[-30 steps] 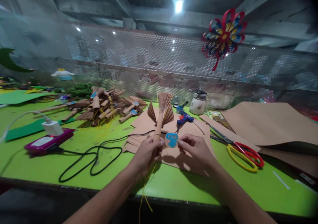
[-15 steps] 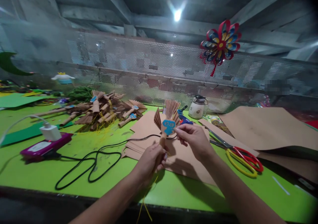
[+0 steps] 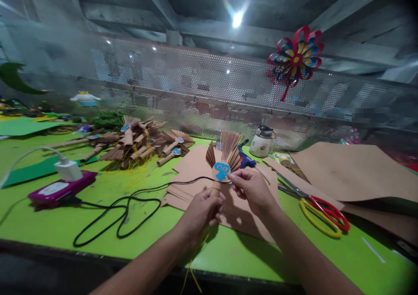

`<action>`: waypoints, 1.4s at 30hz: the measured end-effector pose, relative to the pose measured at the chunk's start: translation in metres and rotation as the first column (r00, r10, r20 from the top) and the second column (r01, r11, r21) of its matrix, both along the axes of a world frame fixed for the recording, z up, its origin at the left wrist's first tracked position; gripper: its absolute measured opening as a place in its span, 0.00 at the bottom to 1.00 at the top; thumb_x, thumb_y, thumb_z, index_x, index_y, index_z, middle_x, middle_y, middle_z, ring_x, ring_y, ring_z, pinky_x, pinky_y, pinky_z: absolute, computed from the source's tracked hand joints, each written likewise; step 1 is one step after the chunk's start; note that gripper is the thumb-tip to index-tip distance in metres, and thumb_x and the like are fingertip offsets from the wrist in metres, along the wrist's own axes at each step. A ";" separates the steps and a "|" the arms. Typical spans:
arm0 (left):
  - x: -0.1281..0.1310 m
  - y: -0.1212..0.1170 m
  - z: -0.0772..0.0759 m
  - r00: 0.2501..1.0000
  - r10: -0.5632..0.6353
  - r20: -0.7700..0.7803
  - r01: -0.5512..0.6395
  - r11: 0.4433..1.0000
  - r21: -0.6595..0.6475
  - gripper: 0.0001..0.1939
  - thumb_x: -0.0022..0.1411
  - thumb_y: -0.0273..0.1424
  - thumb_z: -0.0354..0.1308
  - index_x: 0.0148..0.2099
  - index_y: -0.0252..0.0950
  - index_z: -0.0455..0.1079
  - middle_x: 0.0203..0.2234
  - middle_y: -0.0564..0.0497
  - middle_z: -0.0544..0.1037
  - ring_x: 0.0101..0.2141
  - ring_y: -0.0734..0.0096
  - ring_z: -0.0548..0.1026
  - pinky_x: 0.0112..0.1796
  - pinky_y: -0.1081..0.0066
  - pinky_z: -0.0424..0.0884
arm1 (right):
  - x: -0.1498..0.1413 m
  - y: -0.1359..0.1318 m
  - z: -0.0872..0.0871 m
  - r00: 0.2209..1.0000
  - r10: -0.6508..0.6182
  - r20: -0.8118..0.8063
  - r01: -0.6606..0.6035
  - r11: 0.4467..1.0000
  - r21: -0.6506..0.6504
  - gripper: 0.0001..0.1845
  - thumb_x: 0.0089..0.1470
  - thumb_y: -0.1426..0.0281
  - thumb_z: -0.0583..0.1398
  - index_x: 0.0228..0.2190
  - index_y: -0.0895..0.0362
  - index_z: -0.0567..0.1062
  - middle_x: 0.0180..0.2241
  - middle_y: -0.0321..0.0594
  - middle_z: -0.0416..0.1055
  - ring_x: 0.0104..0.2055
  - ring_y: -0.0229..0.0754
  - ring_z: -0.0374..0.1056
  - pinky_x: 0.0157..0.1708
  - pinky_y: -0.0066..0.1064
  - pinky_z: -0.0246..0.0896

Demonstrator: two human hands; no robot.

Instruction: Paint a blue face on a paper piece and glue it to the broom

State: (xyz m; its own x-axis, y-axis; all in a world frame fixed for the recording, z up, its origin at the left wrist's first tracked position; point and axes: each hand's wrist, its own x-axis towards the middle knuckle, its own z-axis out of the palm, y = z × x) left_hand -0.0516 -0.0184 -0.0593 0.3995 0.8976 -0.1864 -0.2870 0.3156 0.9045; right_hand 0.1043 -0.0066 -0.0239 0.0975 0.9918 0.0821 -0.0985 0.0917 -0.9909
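Note:
My left hand (image 3: 200,212) is closed round the rolled brown paper stem of a paper craft figure (image 3: 225,153) with pleated fan wings, held upright above the table. A round blue face piece (image 3: 221,171) sits on the figure just below the fans. My right hand (image 3: 251,188) pinches the edge of that blue piece with thumb and fingers. Yellow strands hang down from under my left hand. Below both hands lies a stack of brown paper sheets (image 3: 192,186).
On the green table (image 3: 98,225) lie a heap of finished paper figures (image 3: 140,142), a black cable (image 3: 124,208), a purple phone with a white charger (image 3: 62,186), a blue glue gun (image 3: 244,157), a white jar (image 3: 261,141), red-yellow scissors (image 3: 321,214) and large brown sheets (image 3: 352,168). A paper flower (image 3: 295,57) hangs on the mesh wall.
The blue face piece, held beside the stem a second ago, now sits on the figure under the fans. Both hands have lifted the figure upright and a little to the right.

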 end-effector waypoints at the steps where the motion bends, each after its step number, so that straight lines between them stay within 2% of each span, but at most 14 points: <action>1: 0.000 0.000 -0.001 1.000 -0.002 -0.002 0.002 1.000 0.003 0.12 0.43 0.32 0.60 0.33 0.35 0.69 0.19 0.57 0.66 0.17 0.82 0.61 0.17 0.81 0.49 | 0.000 0.000 -0.001 1.000 -0.001 0.000 0.001 1.000 0.003 0.23 0.33 0.55 0.73 0.20 0.59 0.73 0.13 0.30 0.65 0.14 0.29 0.53 0.15 0.23 0.43; 13: 0.000 0.001 -0.004 0.999 0.003 -0.046 -0.002 1.000 0.022 0.13 0.43 0.34 0.61 0.33 0.36 0.68 0.19 0.57 0.66 0.17 0.81 0.62 0.18 0.81 0.51 | 0.001 0.004 -0.010 0.999 -0.008 0.051 0.005 0.999 0.050 0.21 0.38 0.55 0.71 0.21 0.58 0.72 0.14 0.31 0.66 0.14 0.30 0.54 0.15 0.24 0.44; 21: 0.001 -0.002 0.001 0.998 0.018 -0.057 -0.016 0.999 0.036 0.14 0.47 0.38 0.64 0.31 0.36 0.67 0.19 0.58 0.65 0.17 0.82 0.61 0.18 0.81 0.51 | 0.000 0.004 -0.011 0.996 -0.031 0.086 0.026 0.998 0.060 0.19 0.40 0.57 0.69 0.20 0.58 0.72 0.13 0.31 0.65 0.14 0.30 0.54 0.15 0.24 0.44; 32: 0.001 -0.001 0.001 0.997 0.022 -0.078 -0.021 1.000 0.007 0.27 0.51 0.55 0.60 0.33 0.34 0.69 0.20 0.56 0.66 0.18 0.80 0.62 0.19 0.79 0.51 | 0.000 0.003 -0.009 0.991 -0.046 0.123 0.038 0.997 0.060 0.18 0.41 0.58 0.68 0.19 0.59 0.71 0.13 0.31 0.64 0.14 0.29 0.53 0.15 0.24 0.44; 42: -0.002 0.003 -0.003 0.993 0.017 -0.117 -0.022 0.999 -0.039 0.30 0.50 0.59 0.57 0.33 0.34 0.68 0.19 0.56 0.67 0.17 0.80 0.64 0.19 0.78 0.53 | 0.000 0.003 -0.010 0.989 -0.051 0.142 0.045 0.998 0.040 0.17 0.41 0.58 0.68 0.20 0.59 0.72 0.13 0.30 0.63 0.14 0.29 0.52 0.15 0.24 0.44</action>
